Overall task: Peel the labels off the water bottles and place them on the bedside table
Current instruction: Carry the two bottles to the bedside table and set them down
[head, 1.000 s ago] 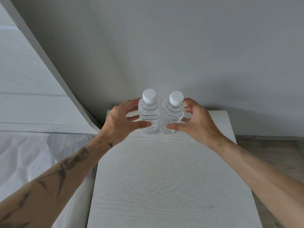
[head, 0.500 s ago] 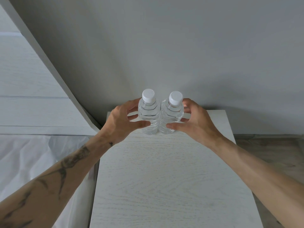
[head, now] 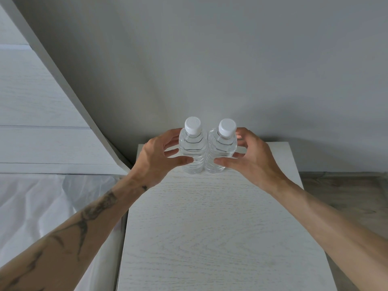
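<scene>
Plain grey wall (head: 231,59) behind. White wooden headboard (head: 31,101) and rumpled white sheet (head: 37,206) at left; wood-look floor (head: 346,196) at right.

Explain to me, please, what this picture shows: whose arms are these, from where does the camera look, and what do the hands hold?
There is no machine here. A person wears one wide-angle camera on the head, which looks forward and down, so you see that person's own two arms reaching away from you.

The left hand holds the left bottle, and the right hand holds the right bottle. On each, the thumb is in front and the fingers curl behind. Both bottles are clear and capped, with no label to be seen. They stand upright, side by side, at the far end of a white bedside table.

To the left lies a white bed sheet. Behind is a grey wall.
</scene>
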A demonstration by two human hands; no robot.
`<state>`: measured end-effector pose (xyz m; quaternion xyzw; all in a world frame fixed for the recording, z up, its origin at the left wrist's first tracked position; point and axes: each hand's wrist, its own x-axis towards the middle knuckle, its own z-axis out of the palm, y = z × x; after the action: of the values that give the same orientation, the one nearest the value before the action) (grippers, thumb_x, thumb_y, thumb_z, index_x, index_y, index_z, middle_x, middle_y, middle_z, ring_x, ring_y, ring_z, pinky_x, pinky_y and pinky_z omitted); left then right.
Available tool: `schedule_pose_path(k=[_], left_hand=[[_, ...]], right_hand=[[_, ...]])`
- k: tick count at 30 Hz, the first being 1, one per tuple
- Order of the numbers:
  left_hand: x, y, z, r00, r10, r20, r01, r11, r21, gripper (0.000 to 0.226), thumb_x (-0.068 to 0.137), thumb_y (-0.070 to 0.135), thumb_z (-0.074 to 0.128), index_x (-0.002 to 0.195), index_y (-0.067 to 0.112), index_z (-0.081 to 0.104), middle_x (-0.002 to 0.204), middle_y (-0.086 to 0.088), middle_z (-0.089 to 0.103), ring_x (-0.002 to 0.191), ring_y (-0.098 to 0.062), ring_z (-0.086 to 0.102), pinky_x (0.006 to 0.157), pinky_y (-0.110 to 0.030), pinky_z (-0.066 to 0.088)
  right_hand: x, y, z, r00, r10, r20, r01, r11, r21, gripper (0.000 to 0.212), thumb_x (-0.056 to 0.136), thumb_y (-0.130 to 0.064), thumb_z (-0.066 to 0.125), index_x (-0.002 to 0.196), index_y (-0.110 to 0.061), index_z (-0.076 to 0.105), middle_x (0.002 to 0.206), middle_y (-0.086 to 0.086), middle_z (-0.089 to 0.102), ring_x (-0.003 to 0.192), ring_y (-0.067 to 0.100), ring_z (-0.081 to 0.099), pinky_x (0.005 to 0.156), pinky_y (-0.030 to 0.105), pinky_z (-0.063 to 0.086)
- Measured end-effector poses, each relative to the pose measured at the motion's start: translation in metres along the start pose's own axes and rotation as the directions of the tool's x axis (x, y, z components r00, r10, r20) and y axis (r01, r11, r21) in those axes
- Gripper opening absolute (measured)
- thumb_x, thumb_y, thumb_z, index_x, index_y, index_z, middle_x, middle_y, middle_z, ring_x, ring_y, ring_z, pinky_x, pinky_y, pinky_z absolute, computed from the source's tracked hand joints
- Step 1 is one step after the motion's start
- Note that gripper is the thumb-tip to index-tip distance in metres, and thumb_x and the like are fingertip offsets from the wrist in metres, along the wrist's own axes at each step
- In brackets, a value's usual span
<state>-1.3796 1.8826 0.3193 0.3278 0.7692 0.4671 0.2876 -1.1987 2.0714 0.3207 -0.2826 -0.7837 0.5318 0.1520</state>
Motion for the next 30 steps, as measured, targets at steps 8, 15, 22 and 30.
schedule_pose_path(k=[8, 15, 22, 30], left_hand=[[0.000, 0.002, -0.002, 1.000, -0.001, 0.012, 0.001, 1.000, 0.029, 0.076, 0.077, 0.017, 0.095, 0.145, 0.025, 0.063, 0.138, 0.007, 0.073, 0.132, -0.011, 0.067, 0.116, -0.036, 0.050], [-0.004, 0.006, -0.002, 0.999, 0.021, 0.025, -0.023, 0.994, 0.104, 0.078, 0.081, 0.021, 0.092, 0.151, 0.025, 0.057, 0.144, 0.007, 0.069, 0.136, -0.011, 0.063, 0.117, -0.031, 0.048], [-0.013, 0.022, -0.005, 0.999, 0.049, 0.013, -0.050, 0.973, 0.227, 0.083, 0.087, 0.027, 0.087, 0.159, 0.025, 0.046, 0.150, 0.006, 0.064, 0.137, -0.007, 0.059, 0.115, -0.030, 0.048], [-0.040, 0.099, -0.046, 0.997, 0.074, -0.017, -0.065, 0.948, 0.311, 0.075, 0.093, 0.034, 0.081, 0.159, 0.027, 0.046, 0.150, 0.008, 0.061, 0.132, -0.008, 0.060, 0.113, -0.032, 0.050]], right_hand=[[0.000, -0.001, -0.002, 1.000, 0.021, 0.024, -0.021, 1.000, 0.000, 0.070, 0.069, -0.029, 0.099, 0.127, -0.037, 0.061, 0.122, -0.022, 0.064, 0.117, -0.010, 0.062, 0.089, 0.008, 0.055], [-0.001, -0.004, -0.001, 0.999, 0.051, 0.019, -0.050, 0.998, -0.048, 0.071, 0.069, -0.028, 0.099, 0.124, -0.045, 0.057, 0.121, -0.025, 0.062, 0.115, -0.010, 0.062, 0.084, 0.004, 0.052], [-0.004, -0.022, -0.003, 0.995, 0.096, 0.026, -0.093, 0.990, -0.105, 0.072, 0.072, -0.032, 0.096, 0.131, -0.040, 0.057, 0.124, -0.027, 0.059, 0.122, -0.006, 0.059, 0.093, 0.018, 0.054], [-0.019, -0.112, -0.046, 0.991, 0.120, 0.057, -0.102, 0.962, -0.255, 0.089, 0.077, -0.038, 0.092, 0.152, -0.030, 0.044, 0.149, -0.011, 0.052, 0.136, 0.006, 0.053, 0.114, 0.039, 0.047]])
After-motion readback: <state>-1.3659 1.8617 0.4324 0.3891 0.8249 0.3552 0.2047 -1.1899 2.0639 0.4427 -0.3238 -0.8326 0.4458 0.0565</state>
